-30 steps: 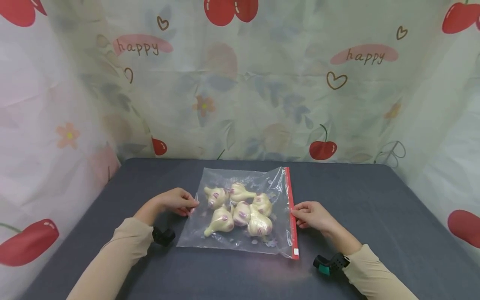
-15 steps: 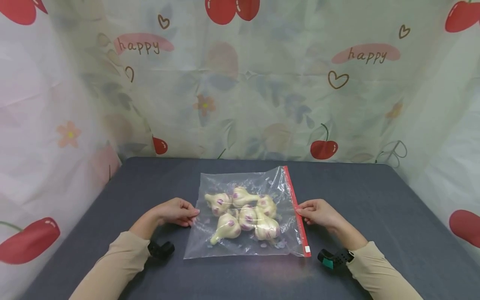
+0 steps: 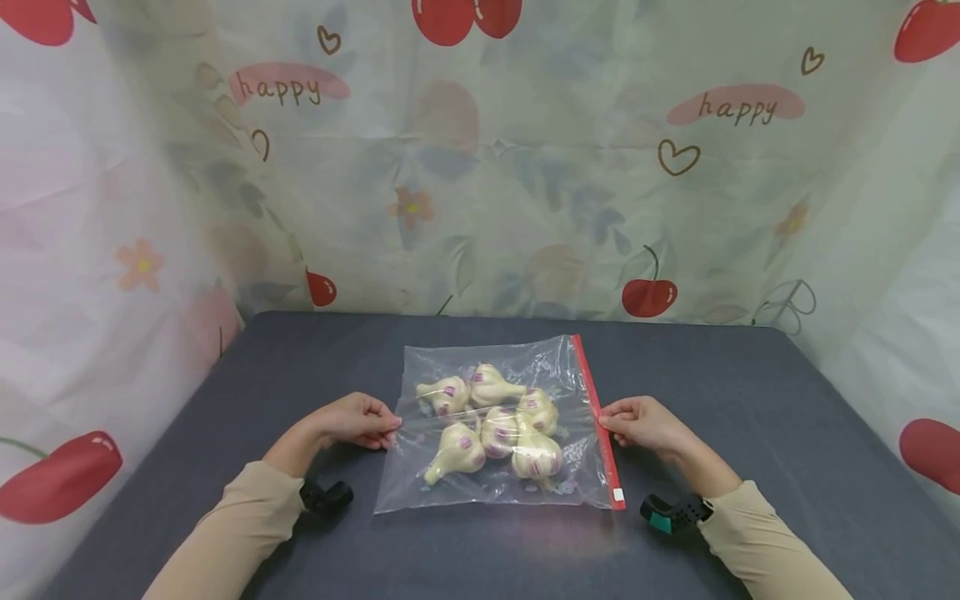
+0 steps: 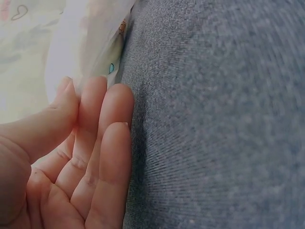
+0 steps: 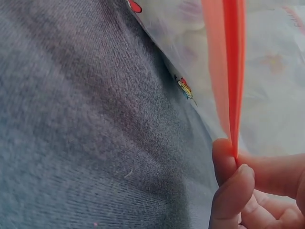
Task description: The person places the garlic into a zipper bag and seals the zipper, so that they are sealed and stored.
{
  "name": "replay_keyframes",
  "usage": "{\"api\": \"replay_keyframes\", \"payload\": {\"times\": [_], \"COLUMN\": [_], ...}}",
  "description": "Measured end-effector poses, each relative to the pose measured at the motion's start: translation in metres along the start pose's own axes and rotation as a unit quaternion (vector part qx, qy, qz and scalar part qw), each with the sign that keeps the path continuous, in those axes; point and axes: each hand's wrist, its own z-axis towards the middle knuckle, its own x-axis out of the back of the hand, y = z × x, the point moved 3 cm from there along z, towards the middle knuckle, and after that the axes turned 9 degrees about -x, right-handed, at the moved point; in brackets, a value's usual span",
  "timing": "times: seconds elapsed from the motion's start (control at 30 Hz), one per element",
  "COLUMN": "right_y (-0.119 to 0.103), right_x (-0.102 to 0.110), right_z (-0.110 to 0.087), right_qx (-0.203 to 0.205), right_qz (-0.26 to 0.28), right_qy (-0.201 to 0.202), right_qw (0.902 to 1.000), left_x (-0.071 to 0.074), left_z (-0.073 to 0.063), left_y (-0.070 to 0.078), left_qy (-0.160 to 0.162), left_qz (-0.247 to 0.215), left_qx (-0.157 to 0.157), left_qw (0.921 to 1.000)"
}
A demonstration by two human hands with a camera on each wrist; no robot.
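A clear zip bag (image 3: 435, 358) with a red zip strip (image 3: 596, 417) along its right side lies nearly flat in the head view. Several garlic bulbs (image 3: 459, 450) with purple marks are inside it. My left hand (image 3: 356, 421) pinches the bag's left edge between thumb and fingers; in the left wrist view the clear film (image 4: 81, 52) runs up from the fingertips. On the other side my right hand (image 3: 645, 429) pinches the red strip near its middle. The right wrist view has the strip (image 5: 231, 71) between thumb and forefinger. A white slider (image 3: 618, 495) sits at the strip's near end.
A dark grey cloth-covered table (image 3: 480, 558) lies under the bag. Printed curtains (image 3: 495, 192) hang behind and at both sides. A thin cord loop (image 3: 787, 304) is by the back right corner. Each wrist wears a black strap mount, such as the right one (image 3: 675, 512).
Over the last second the bag has shifted a little to the right and nearer, with both hands still pinching its edges. In the last half second it moved only slightly.
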Motion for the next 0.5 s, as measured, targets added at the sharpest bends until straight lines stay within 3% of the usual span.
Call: {"api": "replay_keyframes", "payload": {"times": [0.5], "right_y": [0.0045], "right_x": [0.0046], "right_z": [0.0009], "right_qx": [-0.008], "right_qz": [0.019], "right_qy": [-0.059], "right_qw": [0.998], "left_x": [-0.0003], "left_z": [-0.0005], "left_y": [0.0058], "left_qy": [0.006], "left_qz": [0.013], "left_qx": [-0.001], "left_qw": [0.9999]}}
